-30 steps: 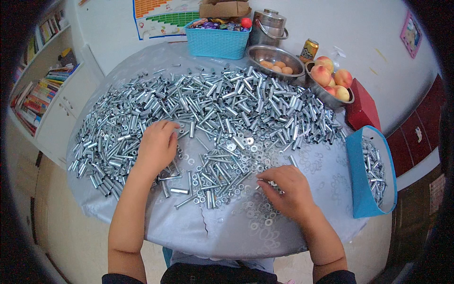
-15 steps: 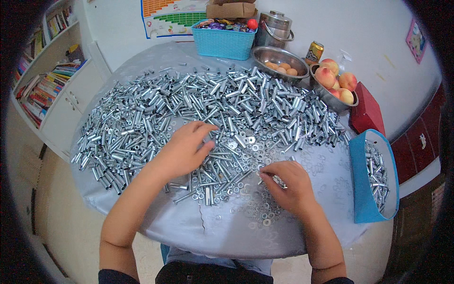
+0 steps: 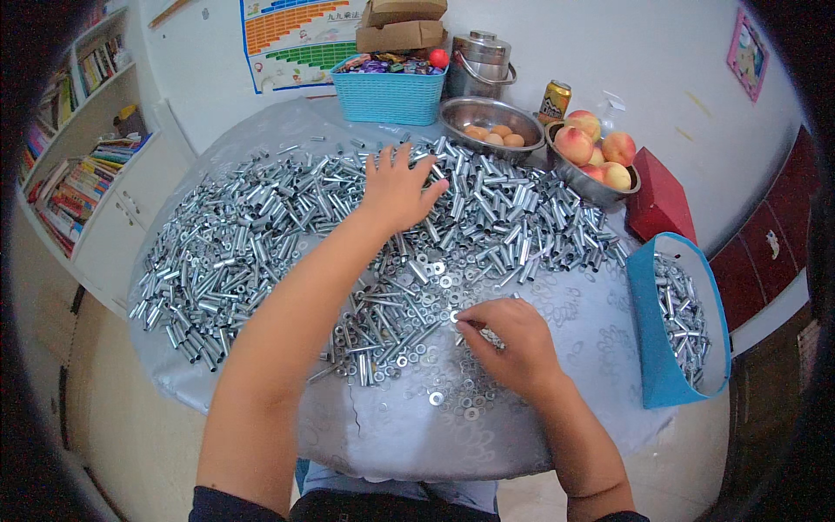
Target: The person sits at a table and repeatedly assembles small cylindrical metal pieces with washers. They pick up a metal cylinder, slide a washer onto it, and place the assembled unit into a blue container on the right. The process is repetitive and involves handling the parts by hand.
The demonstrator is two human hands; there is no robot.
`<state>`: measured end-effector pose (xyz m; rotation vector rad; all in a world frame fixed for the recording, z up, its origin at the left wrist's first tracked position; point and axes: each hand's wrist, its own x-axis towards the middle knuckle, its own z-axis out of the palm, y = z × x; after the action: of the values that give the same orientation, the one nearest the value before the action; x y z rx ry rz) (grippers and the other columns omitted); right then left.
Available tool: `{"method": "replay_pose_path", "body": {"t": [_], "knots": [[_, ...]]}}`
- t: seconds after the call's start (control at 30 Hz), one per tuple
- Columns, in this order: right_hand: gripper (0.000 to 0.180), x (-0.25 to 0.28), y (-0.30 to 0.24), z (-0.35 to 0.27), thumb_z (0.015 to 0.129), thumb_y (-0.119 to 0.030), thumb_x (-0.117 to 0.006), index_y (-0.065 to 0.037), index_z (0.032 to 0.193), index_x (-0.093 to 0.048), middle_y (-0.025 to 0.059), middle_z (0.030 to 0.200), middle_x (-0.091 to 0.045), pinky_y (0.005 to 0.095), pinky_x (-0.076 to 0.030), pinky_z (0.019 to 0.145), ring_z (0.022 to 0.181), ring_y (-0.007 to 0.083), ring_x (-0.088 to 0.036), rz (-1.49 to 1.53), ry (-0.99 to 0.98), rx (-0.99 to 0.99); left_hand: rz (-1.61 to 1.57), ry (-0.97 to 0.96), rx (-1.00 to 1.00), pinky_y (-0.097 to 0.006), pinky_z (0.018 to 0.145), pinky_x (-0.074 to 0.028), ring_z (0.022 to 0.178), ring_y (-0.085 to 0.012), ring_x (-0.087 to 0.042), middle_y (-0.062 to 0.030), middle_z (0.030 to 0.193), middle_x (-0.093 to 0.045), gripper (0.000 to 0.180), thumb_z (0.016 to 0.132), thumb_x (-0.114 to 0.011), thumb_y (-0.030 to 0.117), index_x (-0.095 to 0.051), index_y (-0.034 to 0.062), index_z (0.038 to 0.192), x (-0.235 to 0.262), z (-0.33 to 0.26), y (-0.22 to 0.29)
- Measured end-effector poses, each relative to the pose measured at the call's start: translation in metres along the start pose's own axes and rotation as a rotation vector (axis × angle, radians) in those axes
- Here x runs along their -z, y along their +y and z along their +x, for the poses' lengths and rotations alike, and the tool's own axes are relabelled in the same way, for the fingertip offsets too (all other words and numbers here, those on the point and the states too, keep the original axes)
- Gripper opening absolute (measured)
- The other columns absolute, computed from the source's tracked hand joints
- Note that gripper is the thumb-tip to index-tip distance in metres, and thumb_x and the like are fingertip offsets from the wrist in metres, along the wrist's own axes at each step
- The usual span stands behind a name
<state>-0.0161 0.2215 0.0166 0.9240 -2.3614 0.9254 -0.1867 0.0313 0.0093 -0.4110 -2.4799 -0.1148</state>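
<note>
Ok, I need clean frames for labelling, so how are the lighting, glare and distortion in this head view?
Head view: soft, even light, with only faint shadows under the left hand and right hand; small glints on the metal tubes; fisheye bends the table edge and darkens the corners; everything looks reasonably sharp.

My left hand (image 3: 396,187) lies spread on the metal sleeves (image 3: 261,235); my right hand (image 3: 509,344) pinches 1 bolt (image 3: 477,327) (among washers (image 3: 435,296)).
</note>
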Motion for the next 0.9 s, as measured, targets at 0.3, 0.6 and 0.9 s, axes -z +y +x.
{"method": "replay_pose_path", "body": {"t": [0.3,0.6,0.9], "knots": [[0.011,-0.001,0.005,-0.003,0.073,-0.012,-0.063,-0.007,0.082,-0.058,0.0074,0.078,-0.061,0.0349,-0.043,0.063,0.070,0.0244,-0.058,0.000,-0.028,0.039,-0.099,0.040,0.071,-0.049,0.094,-0.026,0.111,-0.0392,-0.037,-0.0222,0.122,-0.040,0.065,0.073,-0.051,0.058,-0.045,0.0155,0.122,-0.014,-0.012,-0.001],[0.010,-0.002,-0.002,-0.001,0.068,-0.005,-0.066,-0.007,0.077,-0.060,0.0051,0.071,-0.061,0.0304,-0.043,0.059,0.065,0.0209,-0.058,-0.007,-0.042,0.034,-0.075,-0.082,-0.135,-0.043,0.080,-0.033,0.096,-0.0300,-0.043,-0.0133,0.099,-0.050,0.056,0.070,-0.056,0.055,-0.057,0.0086,0.102,0.022,-0.042,0.005],[0.012,-0.001,-0.004,0.000,0.067,-0.005,-0.067,-0.007,0.077,-0.061,0.0053,0.073,-0.062,0.0308,-0.043,0.058,0.066,0.0213,-0.059,-0.015,-0.032,0.054,-0.254,-0.129,-0.195,-0.041,0.081,-0.035,0.097,-0.0300,-0.044,-0.0128,0.107,-0.048,0.046,0.070,-0.061,0.044,-0.055,0.0087,0.100,0.048,-0.084,0.017]]}}
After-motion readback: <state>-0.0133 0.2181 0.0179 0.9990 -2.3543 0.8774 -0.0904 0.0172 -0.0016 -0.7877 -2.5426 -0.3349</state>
